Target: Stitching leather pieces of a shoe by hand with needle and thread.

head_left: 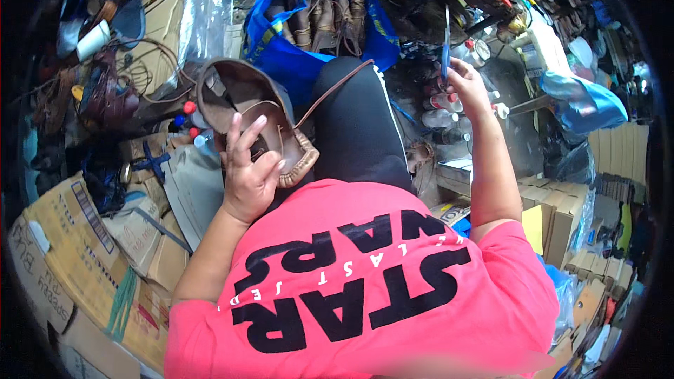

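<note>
On my left thigh rests a brown leather shoe upper (300, 163) with a gathered, stitched toe, beside a larger curved brown leather piece (223, 72). My left hand (247, 172) is over the leather. Two of its fingers stretch upward, while thumb and forefinger close together at the upper; whatever they pinch is too small to make out. Raised off to the right, my right hand (467, 85) grips blue-handled scissors (446, 52), blades pointing up. From the upper, a thin brown cord (335, 91) runs across my dark trouser leg (358, 140).
Ahead stands a blue bag (274, 63) holding brown shoe-shaped pieces (324, 21). Several plastic bottles (440, 118) stand to the right, near a light-blue plastic bag (586, 105). Cardboard boxes (77, 231) crowd the left. A white cup (93, 40) lies at the far left.
</note>
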The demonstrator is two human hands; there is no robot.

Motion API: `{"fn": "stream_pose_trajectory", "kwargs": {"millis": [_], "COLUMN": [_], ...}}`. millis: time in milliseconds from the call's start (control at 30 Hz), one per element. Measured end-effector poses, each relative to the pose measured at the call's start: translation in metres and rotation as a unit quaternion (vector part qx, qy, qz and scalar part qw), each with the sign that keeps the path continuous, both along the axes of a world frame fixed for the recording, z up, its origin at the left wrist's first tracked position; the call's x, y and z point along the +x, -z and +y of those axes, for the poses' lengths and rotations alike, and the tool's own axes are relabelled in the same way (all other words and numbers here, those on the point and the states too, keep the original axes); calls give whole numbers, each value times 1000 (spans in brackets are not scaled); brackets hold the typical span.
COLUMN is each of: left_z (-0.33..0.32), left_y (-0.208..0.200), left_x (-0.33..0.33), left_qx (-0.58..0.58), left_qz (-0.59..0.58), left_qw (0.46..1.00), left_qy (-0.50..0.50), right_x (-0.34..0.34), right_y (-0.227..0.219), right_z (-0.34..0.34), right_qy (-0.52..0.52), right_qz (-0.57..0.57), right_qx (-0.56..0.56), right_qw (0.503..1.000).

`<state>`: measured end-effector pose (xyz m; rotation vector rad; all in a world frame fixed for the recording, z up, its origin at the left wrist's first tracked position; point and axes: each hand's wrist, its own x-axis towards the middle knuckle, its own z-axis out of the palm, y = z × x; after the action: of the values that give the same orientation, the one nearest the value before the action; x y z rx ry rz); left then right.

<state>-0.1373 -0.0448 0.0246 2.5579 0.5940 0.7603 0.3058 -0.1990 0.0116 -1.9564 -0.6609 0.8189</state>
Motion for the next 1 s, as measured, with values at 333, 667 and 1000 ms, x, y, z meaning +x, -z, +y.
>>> {"fn": "stream_pose_trajectory", "kwargs": {"millis": [333,667,1000], "left_z": [1,2,4], "left_y": [2,-6,-8], "left_x": [9,15,13], "left_qx": [4,-12,-7], "left_qz": [45,65,64], "left_qw": [999,998,998], "left_qy": [8,-9,10], "right_x": [136,174,-76], "right_y": [35,29,-51], "right_z": [57,117,202], "right_qy": [-10,-211,-413], "right_qz": [-281,-424,-224], "right_qx": [-411,-487,259], "right_qw": [867,734,844]}}
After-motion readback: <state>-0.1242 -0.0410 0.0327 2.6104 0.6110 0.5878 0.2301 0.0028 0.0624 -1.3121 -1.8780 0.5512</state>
